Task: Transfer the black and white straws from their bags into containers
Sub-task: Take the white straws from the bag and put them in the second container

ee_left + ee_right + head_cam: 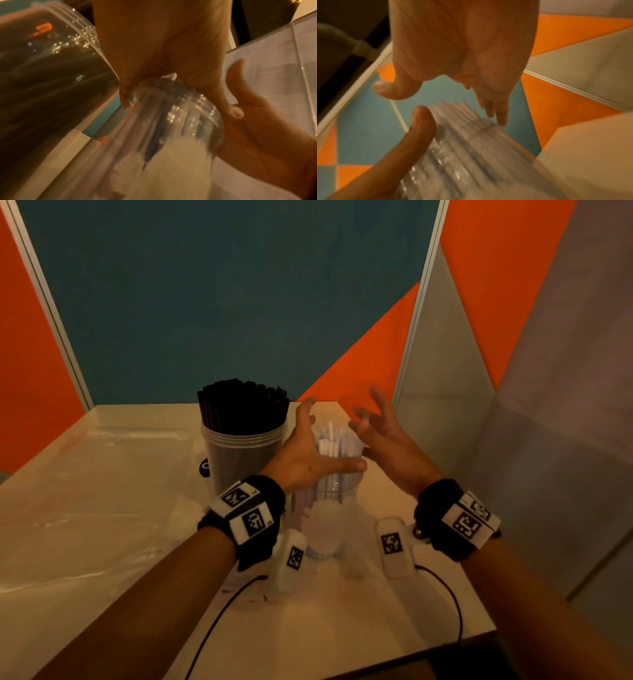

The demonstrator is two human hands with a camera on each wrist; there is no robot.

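Note:
Two clear plastic containers stand side by side at the back of the table. The left container (239, 463) is packed with black straws (243, 405). The right container (330, 494) holds white straws (334, 440) that stick out above its rim. My left hand (322, 446) spans that rim: the thumb (237, 113) lies across the front and the fingers reach round the far left side. My right hand (368, 416) hovers just right of the white straws, fingers spread and holding nothing. In the right wrist view the white straws (462, 121) show between my left thumb (419, 128) and the right fingers.
Empty clear plastic bags (102, 474) lie flat over the left half of the beige table (376, 621). A crumpled clear bag (322, 529) sits in front of the white-straw container. Partition walls (239, 302) close in behind and on the right. The table's front right edge (445, 643) is near.

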